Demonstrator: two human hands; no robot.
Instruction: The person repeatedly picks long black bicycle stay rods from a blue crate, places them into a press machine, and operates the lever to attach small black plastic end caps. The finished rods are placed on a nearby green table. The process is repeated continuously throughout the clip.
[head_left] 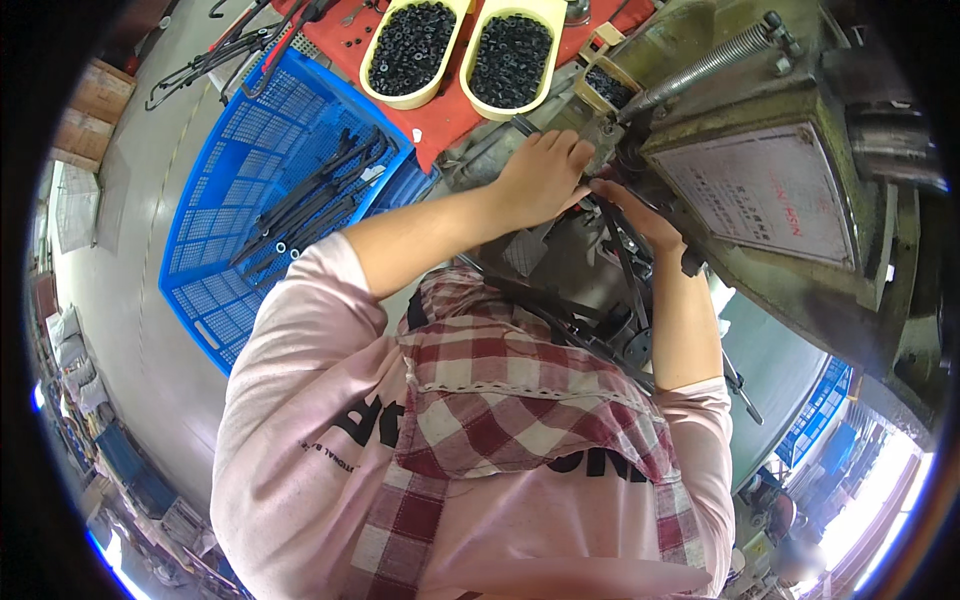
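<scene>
My left hand [545,178] reaches over to the machine's work spot with its fingers curled down. What sits under those fingers is hidden. Just to its right, my right hand [642,218] comes up from below, its fingertips pinched close to the left hand's fingers; I cannot make out what is between them. A black metal frame of thin bars [625,265] hangs below both hands, in front of my body, with its upper end near the fingertips. A short dark bar end [524,125] pokes out beyond my left hand.
Two cream tubs [398,100] [500,112] of small black parts stand on a red cloth [435,135]. A smaller box [607,88] of parts is beside the machine's spring [710,72]. The machine body [760,190] fills the right. A blue crate [205,240] holds black rods.
</scene>
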